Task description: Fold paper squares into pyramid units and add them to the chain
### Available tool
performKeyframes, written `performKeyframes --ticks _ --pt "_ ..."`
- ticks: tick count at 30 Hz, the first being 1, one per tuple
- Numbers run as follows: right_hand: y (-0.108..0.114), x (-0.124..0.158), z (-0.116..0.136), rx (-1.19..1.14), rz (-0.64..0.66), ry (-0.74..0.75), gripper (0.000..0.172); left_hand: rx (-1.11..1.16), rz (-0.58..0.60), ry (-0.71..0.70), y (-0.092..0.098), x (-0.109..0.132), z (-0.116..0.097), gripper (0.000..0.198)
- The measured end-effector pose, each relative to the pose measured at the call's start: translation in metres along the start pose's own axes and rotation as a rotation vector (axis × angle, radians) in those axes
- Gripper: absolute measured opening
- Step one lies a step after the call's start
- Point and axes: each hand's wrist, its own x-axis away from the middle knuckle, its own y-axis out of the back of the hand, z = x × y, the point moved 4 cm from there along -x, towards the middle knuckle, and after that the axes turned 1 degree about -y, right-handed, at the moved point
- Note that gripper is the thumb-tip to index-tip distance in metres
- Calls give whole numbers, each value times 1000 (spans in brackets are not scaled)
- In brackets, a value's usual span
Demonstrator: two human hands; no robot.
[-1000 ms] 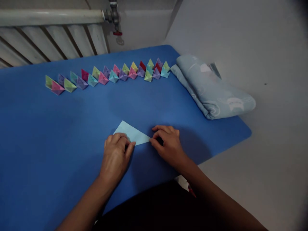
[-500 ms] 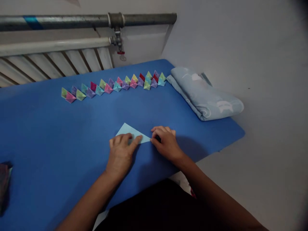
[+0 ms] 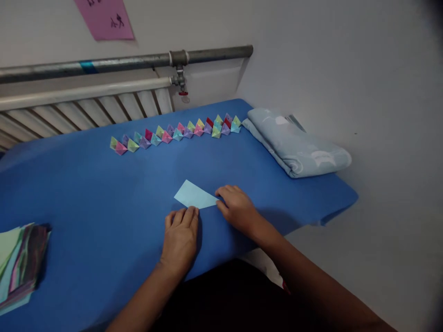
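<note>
A sheet of light blue origami paper [image 3: 194, 194], folded into a kite-like shape, lies flat on the blue table. My left hand [image 3: 182, 236] is at its near edge, fingers pressed together and curled, their tips touching the paper. At the paper's narrow right point is my right hand [image 3: 238, 207], its thumb and forefinger closed around that corner. The left hand's thumb is hidden from view.
Behind the paper stretches a zigzag row of small folded paper pieces [image 3: 166, 137] in several colours. A folded pale blue cloth [image 3: 297, 143] lies by the wall. Coloured paper sheets [image 3: 20, 263] are stacked at the left. A radiator [image 3: 86, 113] and pipe run behind the blue table [image 3: 104, 203].
My left hand has drawn back from the top of the paper to its near edge. The right hand stays at the right point. The view has shifted, showing more of the paper stack.
</note>
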Motion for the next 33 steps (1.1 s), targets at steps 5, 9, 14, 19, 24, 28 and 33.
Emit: performKeyframes --ticks 5,9,14,19,24,28,33 --pt "2 -5 4 -78 91 -93 24 105 -98 81 -5 -3 0 28" --pt "1 -2 -3 -279 160 -169 30 186 -114 104 -4 -2 2 23" --pt "-6 3 -6 -646 207 -321 29 165 -105 91 -3 -8 1 27" --pt "-2 9 4 -1051 244 -405 24 157 -228 22 6 -16 -1 15" --pt "47 24 14 -1081 -116 -192 20 547 -240 201 39 -20 13 13" --pt "64 27 25 -923 -66 -20 42 1126 52 570 49 -21 22 21" --pt "27 19 26 -1129 274 -147 43 1435 275 752 35 -17 21 25"
